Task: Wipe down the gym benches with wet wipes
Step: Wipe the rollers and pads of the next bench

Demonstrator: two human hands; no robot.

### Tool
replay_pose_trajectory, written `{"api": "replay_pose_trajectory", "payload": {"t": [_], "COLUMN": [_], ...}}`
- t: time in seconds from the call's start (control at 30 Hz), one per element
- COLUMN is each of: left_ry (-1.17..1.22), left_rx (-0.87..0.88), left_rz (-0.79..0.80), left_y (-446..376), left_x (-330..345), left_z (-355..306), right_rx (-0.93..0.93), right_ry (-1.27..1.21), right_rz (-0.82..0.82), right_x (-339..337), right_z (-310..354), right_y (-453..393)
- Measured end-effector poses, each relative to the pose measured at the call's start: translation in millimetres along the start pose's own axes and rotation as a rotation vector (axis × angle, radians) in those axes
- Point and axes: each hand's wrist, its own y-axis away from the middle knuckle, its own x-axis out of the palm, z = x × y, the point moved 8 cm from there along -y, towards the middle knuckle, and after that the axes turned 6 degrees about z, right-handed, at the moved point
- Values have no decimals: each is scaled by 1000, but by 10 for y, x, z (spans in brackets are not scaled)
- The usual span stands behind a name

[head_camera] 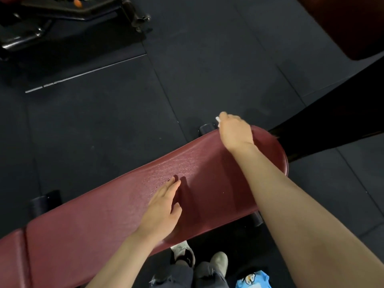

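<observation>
While the maroon bench (116, 213) runs diagonally from lower left to center right of the frame, its textured pad gleaming damp at mid-length, the left hand (164, 206) rests flat on it with fingers straight. At its far edge the right hand (234, 132) curls over a white wet wipe (217, 119), barely visible.

No words, numbers or brand marks can be read; the blue packet (252, 279) bears only a cartoon figure.
</observation>
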Motion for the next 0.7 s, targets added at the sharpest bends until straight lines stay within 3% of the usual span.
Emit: {"api": "replay_pose_trajectory", "payload": {"t": [0.17, 0.27, 0.37, 0.47, 0.6, 0.7], "left_ry": [-8, 1, 35, 33, 28, 42], "left_rx": [2, -5, -10, -7, -31, -40], "left_rz": [11, -6, -40, -47, -39, -27], "left_y": [113, 167, 291, 424, 541, 610], "left_x": [13, 37, 78, 146, 249, 243], "left_z": [57, 129, 128, 167, 316, 403], "right_rx": [362, 485, 569, 465, 36, -92], "right_ry": [-228, -259, -332, -300, -71, 129], "right_rz": [-192, -235, -263, -203, -75, -19], "right_x": [-74, 150, 239, 175, 180, 157], "right_z": [-1023, -1156, -1106, -817, 120, 360], "right_y": [1310, 2067, 2158, 1498, 406, 306]}}
